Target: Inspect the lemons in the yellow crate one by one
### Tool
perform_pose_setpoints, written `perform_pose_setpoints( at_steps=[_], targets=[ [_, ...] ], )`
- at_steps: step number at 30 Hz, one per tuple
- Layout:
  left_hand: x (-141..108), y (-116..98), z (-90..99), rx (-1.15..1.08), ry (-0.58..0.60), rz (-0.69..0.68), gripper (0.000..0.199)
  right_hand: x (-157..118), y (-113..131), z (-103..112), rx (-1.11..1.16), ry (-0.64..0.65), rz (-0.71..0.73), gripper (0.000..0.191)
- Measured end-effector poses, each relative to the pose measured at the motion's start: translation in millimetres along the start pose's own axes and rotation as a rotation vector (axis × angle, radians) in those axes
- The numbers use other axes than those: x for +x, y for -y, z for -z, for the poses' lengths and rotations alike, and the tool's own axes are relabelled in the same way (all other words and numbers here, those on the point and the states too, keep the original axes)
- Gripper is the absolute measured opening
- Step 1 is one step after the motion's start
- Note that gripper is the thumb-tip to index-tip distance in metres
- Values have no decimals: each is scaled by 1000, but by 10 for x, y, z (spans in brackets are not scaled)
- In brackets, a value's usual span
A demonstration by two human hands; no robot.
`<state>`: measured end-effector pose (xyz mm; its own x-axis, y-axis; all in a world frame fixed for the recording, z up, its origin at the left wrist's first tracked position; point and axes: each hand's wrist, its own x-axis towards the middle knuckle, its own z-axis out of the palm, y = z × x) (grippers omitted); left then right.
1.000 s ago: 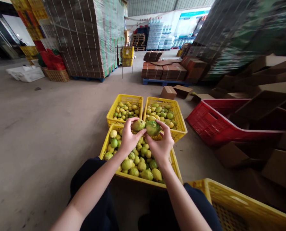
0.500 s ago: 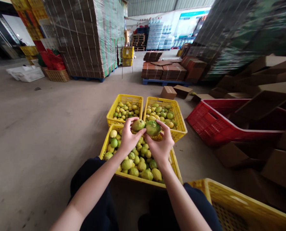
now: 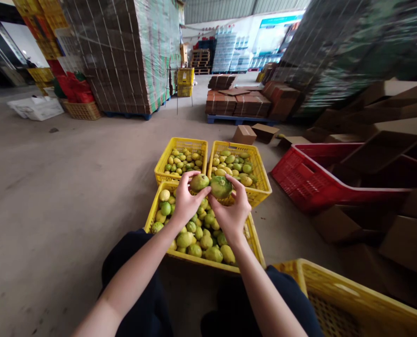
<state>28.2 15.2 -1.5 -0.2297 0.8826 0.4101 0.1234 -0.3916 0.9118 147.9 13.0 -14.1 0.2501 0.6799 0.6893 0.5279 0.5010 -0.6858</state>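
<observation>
Between the thumb and fingers of my left hand (image 3: 187, 199) is a smaller yellow-green lemon (image 3: 199, 182). My right hand (image 3: 233, 208) grips a larger, greener lemon (image 3: 221, 186) with a blotchy skin. The two fruits are held up side by side, close together. Below them stands a yellow crate (image 3: 203, 267) filled with green and yellow lemons (image 3: 206, 241), partly hidden by my hands and forearms. Just beyond, two more yellow crates hold similar fruit: one at the back left (image 3: 162, 164), the other at the back right (image 3: 264, 178).
A yellow crate (image 3: 362, 292) sits by my right leg. To the right are a red crate (image 3: 299, 180) and a heap of cardboard boxes (image 3: 362, 220). Flattened cartons (image 3: 238, 103) lie on a blue pallet ahead, and a tall wrapped stack (image 3: 113, 56) stands at the left.
Both hands hold the same two lemons in nearly the same place. The whole view has shifted very slightly; the crates have not moved.
</observation>
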Motion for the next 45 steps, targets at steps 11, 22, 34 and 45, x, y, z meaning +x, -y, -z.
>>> perform_pose_setpoints(
  at_steps=[11,22,34,45],
  targets=[
    [59,16,3,-131,-36,201,38,99,38,14,397,86,-504,57],
    [96,94,95,-202,173,682,58,232,101,84,761,490,-1170,40],
    [137,-48,19,-476,137,750,21,269,98,67,896,208,-1276,23],
    [187,-189,113,-855,64,997,29,287,89,73,990,96,-1215,21]
  ],
)
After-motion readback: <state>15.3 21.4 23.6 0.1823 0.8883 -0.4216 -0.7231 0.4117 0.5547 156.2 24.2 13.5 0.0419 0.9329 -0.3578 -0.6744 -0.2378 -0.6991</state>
